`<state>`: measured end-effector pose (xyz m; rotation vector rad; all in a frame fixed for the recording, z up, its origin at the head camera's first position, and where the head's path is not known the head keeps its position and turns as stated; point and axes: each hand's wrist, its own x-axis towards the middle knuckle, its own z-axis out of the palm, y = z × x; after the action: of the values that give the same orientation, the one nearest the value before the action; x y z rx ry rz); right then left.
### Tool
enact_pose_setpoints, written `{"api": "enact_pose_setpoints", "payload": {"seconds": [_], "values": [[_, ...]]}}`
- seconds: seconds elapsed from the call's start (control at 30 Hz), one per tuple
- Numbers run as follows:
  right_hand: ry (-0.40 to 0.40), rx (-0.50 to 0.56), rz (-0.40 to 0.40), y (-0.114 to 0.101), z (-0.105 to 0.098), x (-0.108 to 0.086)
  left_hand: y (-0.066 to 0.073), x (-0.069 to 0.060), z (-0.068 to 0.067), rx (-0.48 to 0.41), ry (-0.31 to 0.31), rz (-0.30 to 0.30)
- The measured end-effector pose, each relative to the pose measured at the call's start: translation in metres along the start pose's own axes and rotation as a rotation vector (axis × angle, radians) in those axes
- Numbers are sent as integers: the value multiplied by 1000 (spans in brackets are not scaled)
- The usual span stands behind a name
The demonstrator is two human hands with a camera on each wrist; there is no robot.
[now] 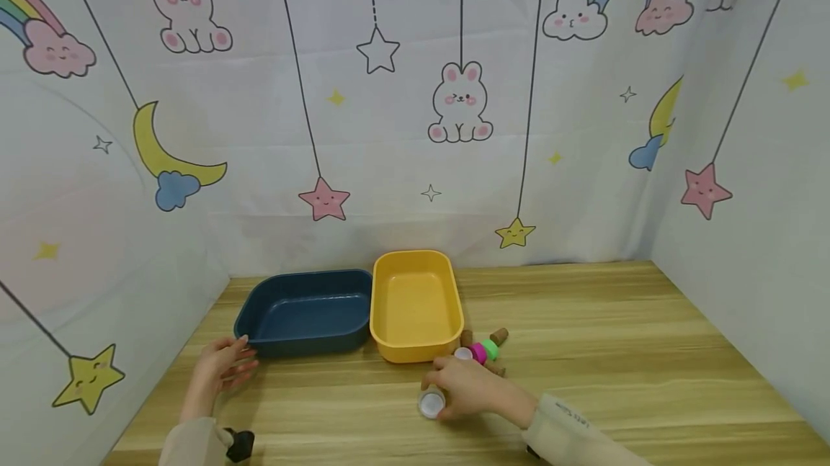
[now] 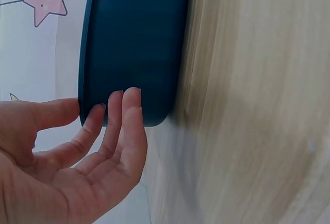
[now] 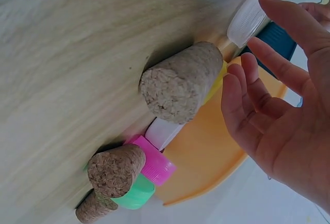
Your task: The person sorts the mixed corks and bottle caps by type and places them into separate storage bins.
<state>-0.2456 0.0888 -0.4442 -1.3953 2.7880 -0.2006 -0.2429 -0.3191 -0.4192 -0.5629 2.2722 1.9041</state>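
My left hand (image 1: 223, 366) is at the near left corner of a dark blue plastic bin (image 1: 305, 311). Its thumb and index finger pinch the rim, and the other fingers lie along the outer wall, as the left wrist view shows. Low in the middle of the wooden table, my right hand (image 1: 468, 388) holds a clear-white bottle cap (image 1: 431, 404) between thumb and index finger. Close by the right hand lie several cork stoppers (image 3: 180, 84), a pink cap (image 3: 152, 163), a green cap (image 3: 135, 193) and a white cap (image 3: 163, 132).
An orange-yellow bin (image 1: 416, 307) stands against the blue bin's right side. The loose caps and corks lie by its near right corner. A yellow piece (image 3: 215, 84) shows partly behind a cork. Printed cloth walls (image 1: 402, 163) close off the table's back and sides.
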Motion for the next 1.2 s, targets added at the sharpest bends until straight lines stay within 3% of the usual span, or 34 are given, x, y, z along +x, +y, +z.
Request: {"api": "enact_pose_setpoints", "payload": {"seconds": [0.5,0.73,1.2], "values": [[5,7,5,-2,-6,1,2,4,-1,4,-9,13],[2,-17,18,-5,-6,0,0,4,0,-49,-26,10],[-2,-25,13,-4,-5,2,3,4,-2,9,-22,-6]]}}
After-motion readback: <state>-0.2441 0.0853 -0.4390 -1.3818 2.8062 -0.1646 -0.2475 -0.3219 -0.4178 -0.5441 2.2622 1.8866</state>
